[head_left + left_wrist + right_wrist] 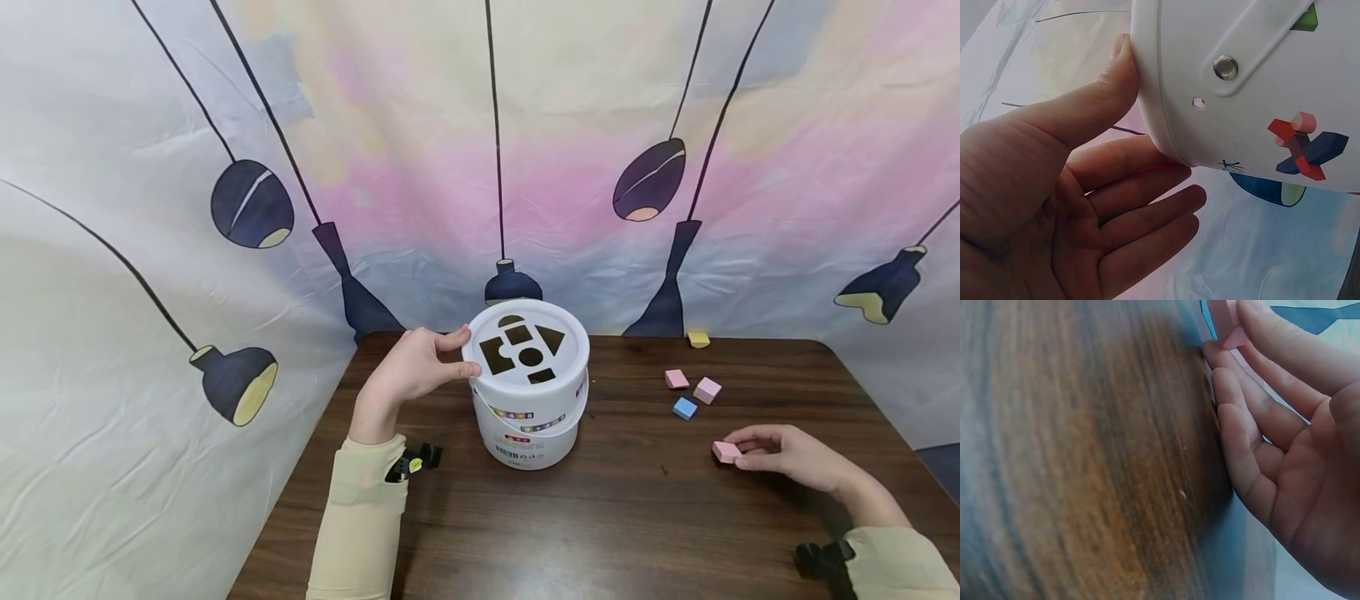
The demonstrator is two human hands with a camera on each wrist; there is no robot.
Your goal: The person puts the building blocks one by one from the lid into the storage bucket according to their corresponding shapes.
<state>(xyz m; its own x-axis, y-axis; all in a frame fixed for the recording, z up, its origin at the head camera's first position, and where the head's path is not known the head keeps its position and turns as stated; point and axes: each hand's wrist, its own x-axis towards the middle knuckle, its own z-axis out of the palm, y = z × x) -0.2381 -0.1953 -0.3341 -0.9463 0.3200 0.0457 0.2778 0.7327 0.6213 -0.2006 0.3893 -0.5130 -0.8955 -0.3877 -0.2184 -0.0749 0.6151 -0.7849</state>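
A white bucket (525,437) stands upright, its white lid (573,342) cut with holes of several shapes, among them a round one, a triangle and a half-round. Against the lid's left rim rest the thumb and index finger of my left hand (412,364); the other fingers extend, nearly straight, in the left wrist view. Between thumb and fingertips my right hand (798,462) pinches a pink block (726,452) close over the table at the right. Part of that block (1224,322) shows at the top of the right wrist view.
Beyond my right hand lie two pink blocks (677,379) and a blue block (684,407) on the dark wooden table (600,533). A yellow block (698,338) sits at the table's back edge, beside the hanging cloth (570,167) printed with lamps.
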